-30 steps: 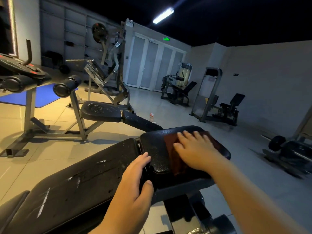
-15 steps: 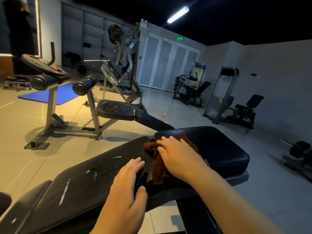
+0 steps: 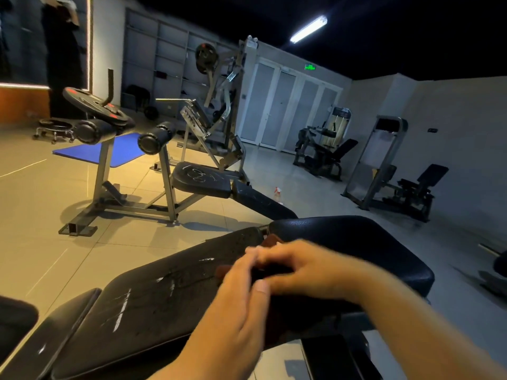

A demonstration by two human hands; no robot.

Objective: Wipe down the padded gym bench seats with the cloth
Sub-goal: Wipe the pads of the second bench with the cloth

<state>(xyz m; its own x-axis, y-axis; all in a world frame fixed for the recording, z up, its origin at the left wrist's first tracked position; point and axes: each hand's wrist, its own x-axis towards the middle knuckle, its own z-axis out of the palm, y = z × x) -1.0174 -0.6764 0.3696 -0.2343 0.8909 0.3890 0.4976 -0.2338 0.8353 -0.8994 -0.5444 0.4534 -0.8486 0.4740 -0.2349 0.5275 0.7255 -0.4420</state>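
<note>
Right hand [image 3: 310, 270] half-closed around the brown cloth [image 3: 270, 239] on the bench seat [image 3: 356, 242], left hand [image 3: 236, 305] flat alongside.

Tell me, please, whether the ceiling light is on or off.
On. The light is a long tube that glows bright white against the dark ceiling.

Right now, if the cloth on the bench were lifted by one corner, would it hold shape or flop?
Probably flop: the cloth shows in bunched folds either side of the right hand. Likely light, since it lies thin on the bench pad. Blur hides finer texture.
</note>
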